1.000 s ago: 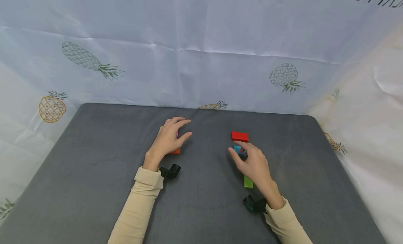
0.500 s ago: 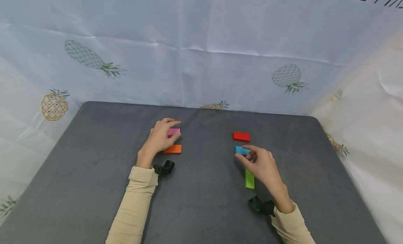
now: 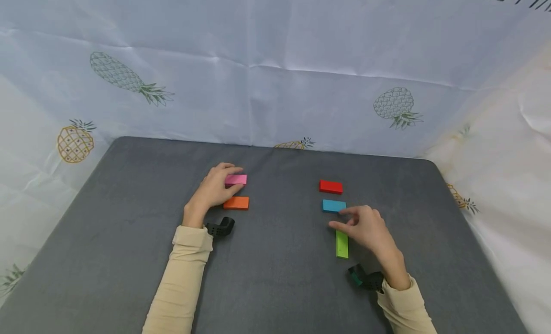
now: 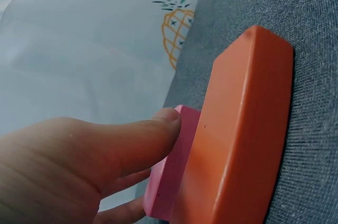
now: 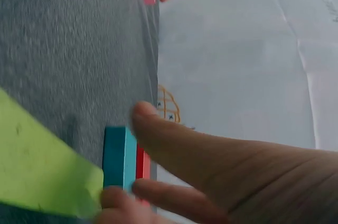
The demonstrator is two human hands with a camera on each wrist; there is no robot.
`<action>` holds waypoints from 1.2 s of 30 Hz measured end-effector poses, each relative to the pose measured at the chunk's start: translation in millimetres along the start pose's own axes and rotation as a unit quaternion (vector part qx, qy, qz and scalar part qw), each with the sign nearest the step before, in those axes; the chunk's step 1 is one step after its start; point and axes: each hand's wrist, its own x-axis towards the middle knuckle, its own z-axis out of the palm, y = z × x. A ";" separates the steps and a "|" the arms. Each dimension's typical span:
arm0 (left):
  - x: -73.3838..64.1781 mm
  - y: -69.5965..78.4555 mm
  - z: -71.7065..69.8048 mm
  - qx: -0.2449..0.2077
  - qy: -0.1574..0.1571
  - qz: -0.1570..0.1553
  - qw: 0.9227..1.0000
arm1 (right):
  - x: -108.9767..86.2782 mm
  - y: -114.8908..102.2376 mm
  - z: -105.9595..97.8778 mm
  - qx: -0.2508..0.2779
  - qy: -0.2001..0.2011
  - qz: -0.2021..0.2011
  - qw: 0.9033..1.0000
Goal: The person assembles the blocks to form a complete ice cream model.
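Note:
In the head view my left hand is at the pink block, thumb along its near side and fingers at its far side, pinching it where it lies on the table. The left wrist view shows the thumb against the pink block. Just nearer lies the orange block. My right hand hovers over the far end of the green block, thumb and fingers apart, holding nothing. Close beyond its fingers lies the blue block, with the red block behind that.
The blocks lie on a dark grey table with rounded far corners. A white cloth printed with pineapples hangs behind it and along the sides. Black camera mounts sit at both wrists.
My left hand has moved left, so its fingers now straddle the pink block. My right hand has drawn back from the blue block toward the green one. The blocks appear unmoved.

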 end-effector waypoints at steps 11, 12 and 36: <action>1.1 -0.3 -2.9 -0.009 -0.014 -0.012 1.000 | 0.0 2.9 -5.0 -0.045 -0.032 0.047 0.997; 1.1 -0.5 -3.0 -0.009 -0.014 -0.012 1.000 | -0.1 2.8 -5.3 -0.052 -0.034 0.048 0.997; -1.8 -3.4 -2.3 -0.001 -0.007 -0.012 1.000 | 1.4 -4.4 6.6 -0.045 -0.042 0.063 0.996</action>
